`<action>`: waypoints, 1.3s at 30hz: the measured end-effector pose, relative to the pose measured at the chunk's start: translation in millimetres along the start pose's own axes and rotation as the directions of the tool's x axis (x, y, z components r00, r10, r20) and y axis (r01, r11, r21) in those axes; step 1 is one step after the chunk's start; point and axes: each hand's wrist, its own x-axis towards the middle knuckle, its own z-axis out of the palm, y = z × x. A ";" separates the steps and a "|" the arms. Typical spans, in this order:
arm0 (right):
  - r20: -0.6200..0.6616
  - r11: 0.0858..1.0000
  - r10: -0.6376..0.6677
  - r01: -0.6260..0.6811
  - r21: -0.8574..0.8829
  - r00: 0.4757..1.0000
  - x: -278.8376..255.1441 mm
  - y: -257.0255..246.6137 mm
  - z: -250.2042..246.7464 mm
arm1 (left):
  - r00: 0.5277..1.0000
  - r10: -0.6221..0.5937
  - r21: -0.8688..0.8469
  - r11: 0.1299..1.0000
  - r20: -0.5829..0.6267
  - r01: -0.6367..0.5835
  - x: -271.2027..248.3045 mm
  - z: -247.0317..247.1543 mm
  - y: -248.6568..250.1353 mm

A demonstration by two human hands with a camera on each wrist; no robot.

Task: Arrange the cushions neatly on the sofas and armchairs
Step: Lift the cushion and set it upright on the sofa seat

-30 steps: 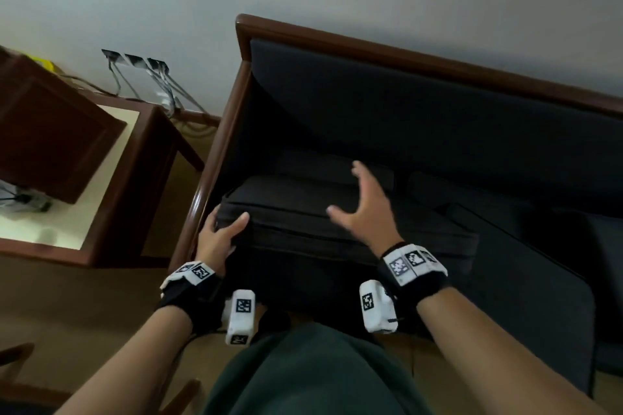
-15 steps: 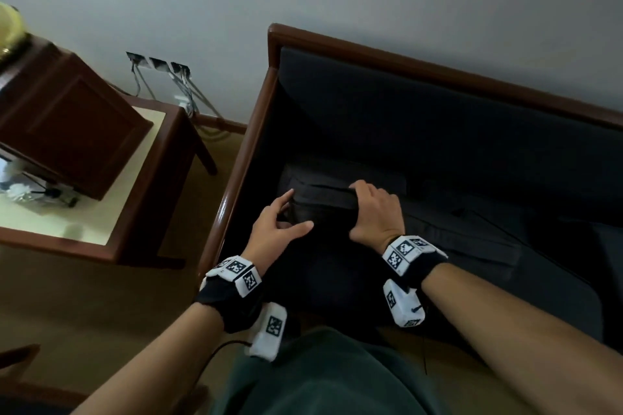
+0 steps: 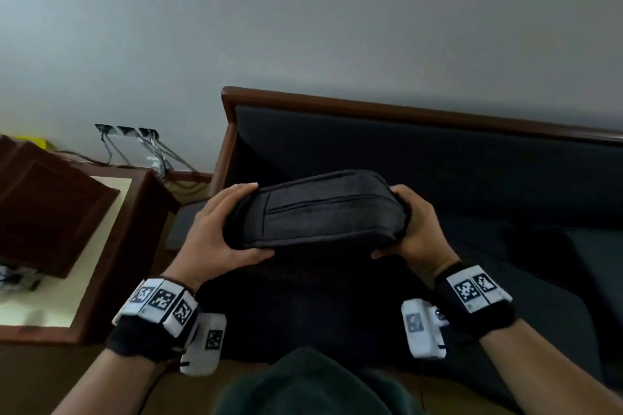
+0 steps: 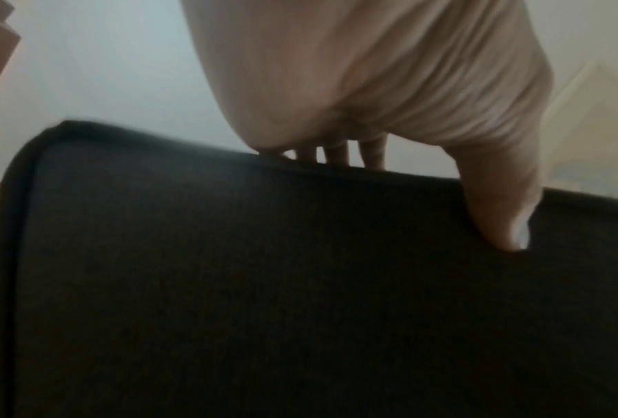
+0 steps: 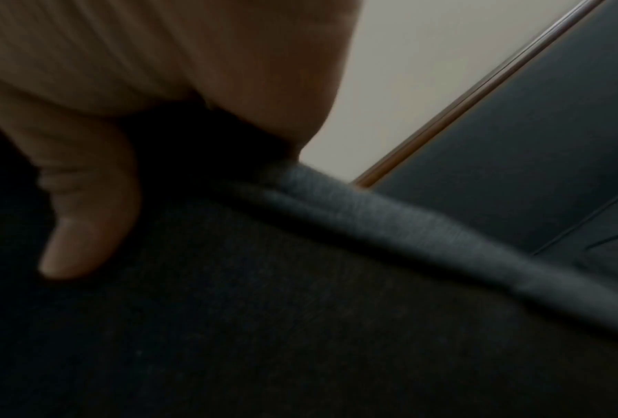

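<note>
A dark grey seat cushion [image 3: 317, 209] is lifted on edge above the sofa [image 3: 421, 152], which has a brown wooden frame and dark upholstery. My left hand [image 3: 219, 229] grips the cushion's left end, fingers over the top and thumb underneath. My right hand [image 3: 411, 226] grips its right end the same way. The left wrist view shows the cushion's broad face [image 4: 264, 282] with my thumb pressed on it. The right wrist view shows the cushion's piped edge [image 5: 389, 223] under my thumb. More dark cushions [image 3: 556, 263] lie on the seat to the right.
A wooden side table [image 3: 111, 246] with a pale top stands left of the sofa, carrying a brown wooden box [image 3: 43, 205]. Wall sockets with cables [image 3: 135, 138] sit behind it. A grey wall rises behind the sofa.
Both hands took hold of the cushion's ends and raised it off the seat, tilting it on edge. The head view has tipped upward, showing more wall.
</note>
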 end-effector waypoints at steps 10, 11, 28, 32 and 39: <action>0.165 0.899 -0.041 0.108 -0.424 0.986 2.8 -64.2 -22.9 | 0.995 -0.033 0.287 0.956 -0.097 0.059 7.5 52.2 31.9; 0.220 0.796 -0.016 0.146 -0.587 0.975 6.0 -75.5 -17.4 | 0.995 -0.026 0.317 0.947 -0.097 0.055 11.7 59.3 38.9; -0.130 0.493 0.046 -0.136 -0.860 0.990 -24.0 1.6 -54.9 | 0.959 -0.236 -0.419 0.864 0.155 0.280 19.4 80.8 -1.5; -0.275 0.614 0.042 -0.243 -0.752 0.960 -34.4 18.4 -70.2 | 0.961 -0.276 -0.212 0.938 0.020 0.274 28.7 83.8 23.6; -0.263 0.803 0.225 -0.331 -0.496 0.938 -38.1 21.4 -75.9 | 0.993 -0.068 -0.125 0.991 -0.099 0.055 59.8 34.6 97.5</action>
